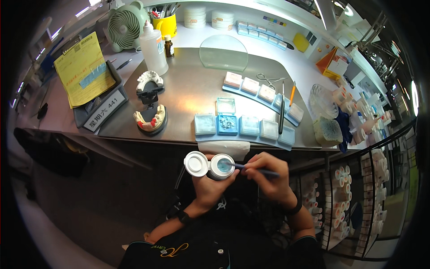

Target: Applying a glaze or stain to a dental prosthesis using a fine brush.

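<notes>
My left hand (pixel 209 190) is closed round a small white flip-top jar (pixel 216 174) in front of the bench edge. Its round lid (pixel 195 163) is swung open to the left, and pale blue powder (pixel 224 165) shows inside. Between the fingers of my right hand (pixel 272 175) is a slim tool with a dark purple handle (pixel 268 172). The tool's thin end reaches into the jar's mouth; I cannot make out its tip. Beyond my hands, a curved blue tray (pixel 202 138) carries several clear-lidded boxes. One box (pixel 227 124) stands open, with blue-white pieces in it.
A dental model on an articulator (pixel 151 105) stands left on the metal work surface (pixel 183 89). Behind are a squeeze bottle (pixel 153 51), brown bottle (pixel 169 46) and glass plate (pixel 223 51). Tweezers (pixel 281 115) lie across the boxes. A sponge (pixel 327 131) sits right, above jar racks.
</notes>
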The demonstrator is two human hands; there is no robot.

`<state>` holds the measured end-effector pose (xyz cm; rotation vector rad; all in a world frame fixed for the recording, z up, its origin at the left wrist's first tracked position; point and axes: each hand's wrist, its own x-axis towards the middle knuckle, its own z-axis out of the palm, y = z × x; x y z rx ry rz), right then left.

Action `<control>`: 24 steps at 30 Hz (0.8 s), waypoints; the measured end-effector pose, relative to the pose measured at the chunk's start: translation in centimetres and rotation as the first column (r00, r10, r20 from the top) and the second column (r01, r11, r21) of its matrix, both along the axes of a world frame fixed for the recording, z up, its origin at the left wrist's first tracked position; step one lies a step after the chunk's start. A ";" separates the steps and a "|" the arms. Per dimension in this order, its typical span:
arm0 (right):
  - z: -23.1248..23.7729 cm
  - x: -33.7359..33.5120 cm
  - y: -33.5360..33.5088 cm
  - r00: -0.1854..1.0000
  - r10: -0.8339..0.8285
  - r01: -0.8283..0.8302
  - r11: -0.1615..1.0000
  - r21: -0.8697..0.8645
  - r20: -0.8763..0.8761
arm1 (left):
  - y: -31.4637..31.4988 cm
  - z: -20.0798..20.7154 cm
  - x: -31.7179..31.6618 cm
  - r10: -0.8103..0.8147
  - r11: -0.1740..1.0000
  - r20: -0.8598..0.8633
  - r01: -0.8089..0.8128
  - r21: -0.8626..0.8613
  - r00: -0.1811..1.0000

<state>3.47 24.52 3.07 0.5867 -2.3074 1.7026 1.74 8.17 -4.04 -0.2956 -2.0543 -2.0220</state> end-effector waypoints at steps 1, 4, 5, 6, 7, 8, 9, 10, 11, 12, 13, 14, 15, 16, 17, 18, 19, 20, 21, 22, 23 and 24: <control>-0.2 0.0 0.3 0.996 -0.011 0.028 0.982 -0.189 0.089 | 0.0 -0.3 -0.2 0.001 1.000 0.001 -0.001 -0.001 1.000; -0.4 -0.4 0.2 0.993 -0.089 0.108 0.954 -0.280 0.078 | 0.3 -1.2 -0.5 0.054 0.998 0.012 -0.055 0.008 0.998; -0.6 -0.7 0.2 0.993 -0.098 0.113 0.954 -0.276 0.068 | 0.5 -1.3 -0.7 0.060 0.998 0.012 -0.060 -0.007 0.998; -0.7 -0.9 0.2 0.993 -0.100 0.114 0.955 -0.274 0.066 | 0.6 -1.2 -0.8 0.065 0.998 0.012 -0.065 -0.023 0.998; -0.9 -1.1 0.2 0.993 -0.112 0.120 0.964 -0.238 0.044 | 0.7 -1.1 -0.9 0.064 0.998 0.010 -0.064 -0.020 0.998; -1.2 -1.2 0.2 0.992 -0.122 0.124 0.971 -0.203 0.022 | 0.7 -1.0 -1.0 0.062 0.998 0.013 -0.062 -0.009 0.998; -1.5 -1.3 0.5 0.992 -0.122 0.124 0.972 -0.202 0.022 | 0.8 -0.9 -1.0 0.059 0.998 0.017 -0.059 0.003 0.998; -1.8 -1.4 0.9 0.997 -0.061 0.067 0.988 -0.140 0.047 | 0.8 -1.1 -1.1 0.059 0.998 0.016 -0.060 0.004 0.998; -1.9 -1.4 1.2 0.997 0.002 0.004 0.997 -0.080 0.076 | 0.8 -1.4 -1.2 0.050 0.998 0.039 -0.052 0.033 0.998; -1.7 -1.2 1.2 0.997 0.022 -0.016 0.996 -0.089 0.070 | 0.8 -1.5 -1.2 0.040 0.997 0.062 -0.044 0.062 0.997; -1.5 -1.2 1.0 0.997 0.025 -0.018 0.996 -0.089 0.070 | 0.8 -1.4 -1.3 0.043 0.997 0.062 -0.047 0.062 0.997; -1.4 -1.2 0.8 0.999 -0.044 0.048 0.990 -0.135 0.030 | 0.8 -1.3 -1.3 0.062 0.998 0.029 -0.063 0.023 0.998; -1.3 -1.2 0.6 0.993 -0.114 0.111 0.977 -0.183 -0.005 | 0.8 -1.1 -1.3 0.080 0.997 -0.004 -0.080 -0.016 0.997; -1.2 -1.4 0.6 0.990 -0.133 0.126 0.979 -0.158 -0.036 | 0.9 -0.9 -1.2 0.078 0.997 -0.002 -0.078 -0.017 0.997; -1.2 -1.5 0.8 0.990 -0.134 0.127 0.979 -0.159 -0.035 | 1.0 -0.6 -1.2 0.075 0.997 0.001 -0.075 -0.001 0.997; -1.2 -1.5 1.1 0.998 -0.066 0.066 0.995 -0.076 -0.002 | 1.1 -0.5 -1.2 0.072 0.997 0.004 -0.072 0.015 0.997; -1.3 -1.5 1.3 0.999 0.000 0.000 1.000 0.005 0.038 | 1.2 -0.6 -1.2 0.070 0.997 0.006 -0.070 0.013 0.998; -1.3 -1.3 1.3 0.999 0.033 -0.033 0.999 0.012 0.015 | 1.1 -0.8 -1.1 0.051 0.998 0.038 -0.053 0.043 0.998; -1.2 -1.1 1.2 0.999 0.034 -0.034 0.999 0.013 0.012 | 1.0 -1.0 -0.9 0.031 0.997 0.071 -0.037 0.073 0.997; -0.8 -0.9 1.1 1.000 0.011 -0.009 0.997 -0.073 0.028 | 1.0 -1.2 -0.8 0.032 0.997 0.068 -0.037 0.073 0.997; -0.6 -0.8 1.1 0.999 -0.013 0.021 0.987 -0.159 0.049 | 1.0 -1.4 -0.8 0.031 0.998 0.055 -0.034 0.048 0.998; -0.6 -0.6 0.9 0.995 -0.064 0.081 0.965 -0.249 0.077 | 1.0 -1.6 -0.8 0.030 0.999 0.042 -0.031 0.022 0.999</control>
